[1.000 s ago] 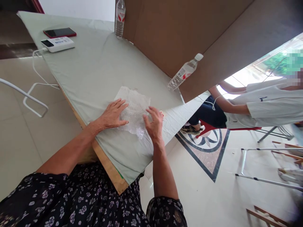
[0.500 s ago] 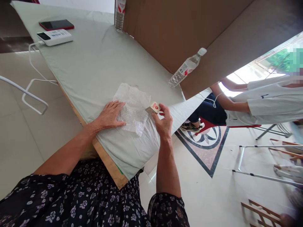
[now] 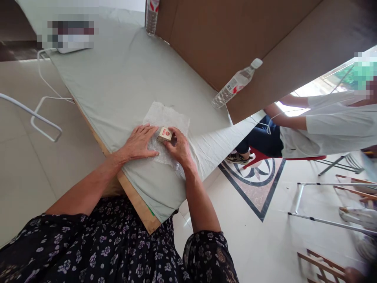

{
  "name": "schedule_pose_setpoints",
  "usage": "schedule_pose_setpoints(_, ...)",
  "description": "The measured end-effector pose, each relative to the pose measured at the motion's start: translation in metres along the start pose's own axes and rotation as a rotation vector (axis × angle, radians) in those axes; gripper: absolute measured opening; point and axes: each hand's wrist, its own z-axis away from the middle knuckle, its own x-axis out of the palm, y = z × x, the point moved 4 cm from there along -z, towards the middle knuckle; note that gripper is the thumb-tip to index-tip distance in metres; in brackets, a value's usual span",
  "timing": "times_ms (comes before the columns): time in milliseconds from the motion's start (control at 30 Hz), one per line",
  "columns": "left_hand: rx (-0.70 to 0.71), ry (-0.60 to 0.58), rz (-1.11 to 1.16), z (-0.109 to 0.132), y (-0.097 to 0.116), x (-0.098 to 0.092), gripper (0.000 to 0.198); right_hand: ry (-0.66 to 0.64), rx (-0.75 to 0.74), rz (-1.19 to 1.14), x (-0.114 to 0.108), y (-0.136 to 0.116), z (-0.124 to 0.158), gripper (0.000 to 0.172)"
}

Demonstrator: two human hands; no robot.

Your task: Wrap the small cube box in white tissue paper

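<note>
A sheet of bubble wrap (image 3: 166, 114) lies flat on the cloth-covered table (image 3: 118, 78) in front of me. My right hand (image 3: 180, 147) grips a small cream box (image 3: 165, 134) with red print between thumb and fingers, over the middle of the sheet. Whether the box rests on the wrap or is just above it, I cannot tell. My left hand (image 3: 140, 143) lies with fingers spread on the left part of the wrap, close to the box and holding nothing.
A large cardboard panel (image 3: 224, 43) stands on the table's far side, with a tilted water bottle (image 3: 234, 84) and another bottle (image 3: 152, 17) beside it. A white device (image 3: 75, 44) with a cable lies far left. A person in a white shirt (image 3: 332, 125) sits at right.
My right hand has moved left with the small box, from the wrap's right edge to its middle. My left hand stays on the wrap.
</note>
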Motion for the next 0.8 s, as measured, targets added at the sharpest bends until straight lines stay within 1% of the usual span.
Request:
schedule_pose_setpoints(167,0.009,0.0,0.017,-0.0003,-0.0003,-0.0007,0.096,-0.014,0.019,-0.065,-0.0002,0.0027,-0.002,0.047)
schedule_pose_setpoints(333,0.011,0.026,0.019,-0.0006,-0.0015,0.0004,0.095,-0.006,0.006,-0.023,0.0012,0.0009,-0.0004,0.05)
schedule_pose_setpoints(567,0.014,0.026,0.011,-0.0006,-0.0005,0.0009,0.094,0.02,0.004,-0.021,0.0024,0.006,0.0035,0.064)
schedule_pose_setpoints(800,0.013,0.019,0.008,-0.0012,-0.0012,0.0011,0.096,0.005,0.01,0.012,0.004,0.0081,0.0004,0.056)
